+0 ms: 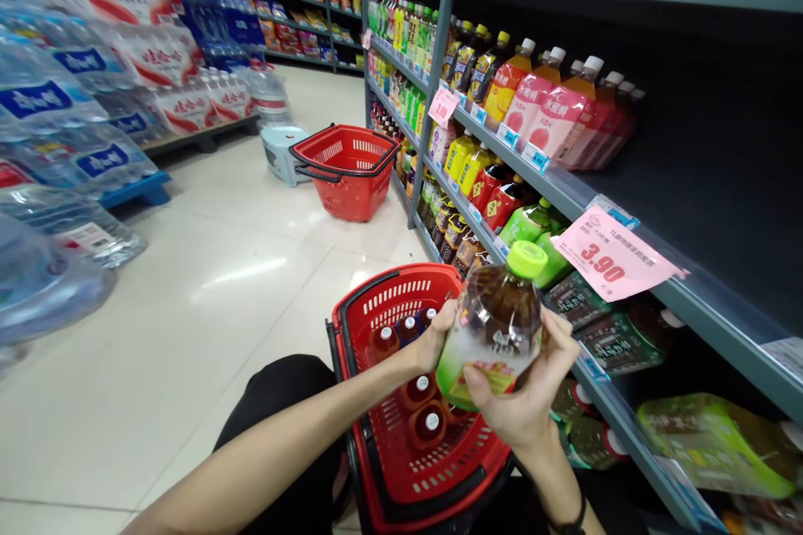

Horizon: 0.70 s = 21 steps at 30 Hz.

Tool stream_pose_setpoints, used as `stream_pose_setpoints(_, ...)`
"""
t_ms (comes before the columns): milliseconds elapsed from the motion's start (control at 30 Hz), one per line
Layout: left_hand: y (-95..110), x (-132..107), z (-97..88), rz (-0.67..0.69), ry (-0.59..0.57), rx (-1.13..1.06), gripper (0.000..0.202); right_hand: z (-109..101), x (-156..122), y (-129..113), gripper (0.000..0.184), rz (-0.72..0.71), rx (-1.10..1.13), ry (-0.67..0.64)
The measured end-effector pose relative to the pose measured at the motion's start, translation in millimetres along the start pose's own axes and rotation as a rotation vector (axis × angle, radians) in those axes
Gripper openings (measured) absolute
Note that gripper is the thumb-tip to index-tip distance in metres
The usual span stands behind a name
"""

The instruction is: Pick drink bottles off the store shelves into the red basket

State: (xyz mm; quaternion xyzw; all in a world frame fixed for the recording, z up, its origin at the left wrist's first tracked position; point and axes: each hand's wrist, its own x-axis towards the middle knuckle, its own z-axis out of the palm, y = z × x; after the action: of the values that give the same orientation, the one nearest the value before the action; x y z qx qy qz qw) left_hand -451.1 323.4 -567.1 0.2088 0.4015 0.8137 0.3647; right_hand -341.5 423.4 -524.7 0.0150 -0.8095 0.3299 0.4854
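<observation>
Between my two hands is a large tea bottle (495, 338) with a bright green cap, a brown drink inside and a green and white label. It is tilted over the red shopping basket (432, 501). My right hand (533, 389) grips its right side, thumb across the label. On the other side my left hand (436, 338) is closed against the bottle, its fingers partly hidden behind it. Inside the basket stand several bottles with white caps, such as a dark amber bottle (428, 426).
A shelf rack (665, 284) of drinks runs along the right, with a pink price tag (618, 255) jutting out. Ahead on the floor are another red basket (351, 184) and a light blue stool (285, 152). Stacked water packs (69, 100) line the left.
</observation>
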Motion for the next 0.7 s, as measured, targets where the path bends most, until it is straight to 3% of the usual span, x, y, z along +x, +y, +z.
stream_pose_setpoints(167,-5,1,9.2,-0.132,-0.088,-0.079,0.098,3,5,13,0.084,0.254,0.094,-0.148)
stream_pose_setpoints(333,-13,15,-6.2,-0.113,0.049,-0.003,0.098,-6,12,33,0.076,0.372,0.168,-0.319)
stream_pose_setpoints(500,-16,36,-44.1,0.041,0.118,0.414,0.087,-17,31,51,0.07,0.46,0.117,-0.267)
stream_pose_setpoints(633,-8,37,-65.3,0.107,0.045,0.758,0.069,-20,60,59,0.043,0.366,-0.187,-0.267)
stream_pose_setpoints(700,-3,34,-70.6,0.105,0.022,0.97,0.063,-23,72,65,0.038,0.363,-0.357,-0.346)
